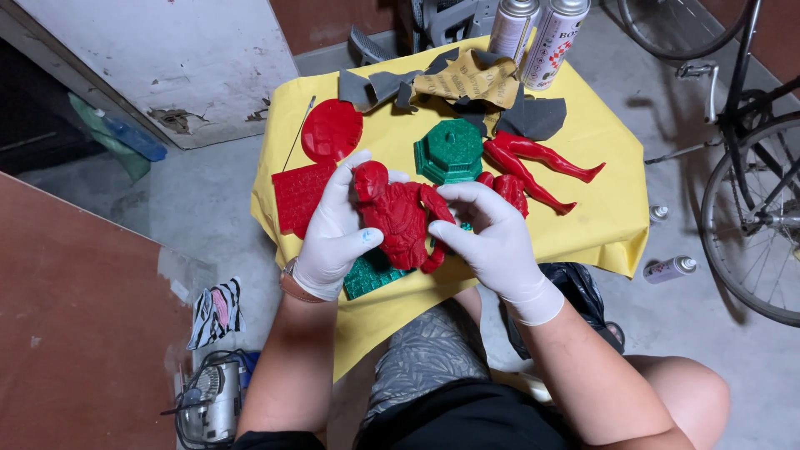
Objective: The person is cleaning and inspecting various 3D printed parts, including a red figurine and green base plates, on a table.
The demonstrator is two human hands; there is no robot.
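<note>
two hands: both gloved white, both on one red torso [402,218] held above the tabletop [612,221], over its near edge.
left hand [335,229]: fingers wrapped round the torso's head end from the left, thumb pressed on its front.
right hand [492,235]: fingers [461,193] curled and pinching the torso's arm on its right side, thumb below.
torso axis: long axis runs from the head, up beside the left fingertips, down and right toward the right thumb; it lies between the two sets of fingers, touching both.
nearer hand: left carries more of the body; right grips only the arm side.
beyond the fingers: green base [451,150], red legs [533,162] to the right of it, red disc [332,130] past the left fingertips, red plate [300,196] just left of them.
under the left palm: green plate [371,275], partly hidden.
far edge: grey and tan sandpaper [467,79], two spray cans [537,29].
floor: small can [669,268], bicycle wheel [754,221] at right.
</note>
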